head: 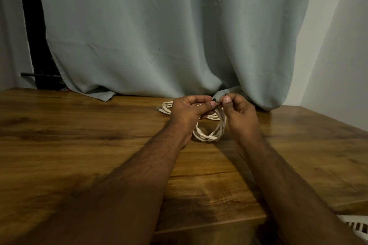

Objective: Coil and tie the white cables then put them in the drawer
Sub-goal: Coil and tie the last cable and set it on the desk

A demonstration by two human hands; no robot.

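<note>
White cable (209, 135), looped into a coil, is held above the wooden table (99, 135), pinched at its top between the left hand (189, 111) and the right hand (239, 113), fingers curled round the strands and a small dark tie (214, 99). Behind the hands a second white coil (166, 108) lies on the table, partly hidden by them. A grey-green curtain (159, 36) is draped onto the table's far edge.

Two white cable coils (209, 133), two hands (189, 111), one table (79, 125), one curtain (159, 36).
</note>
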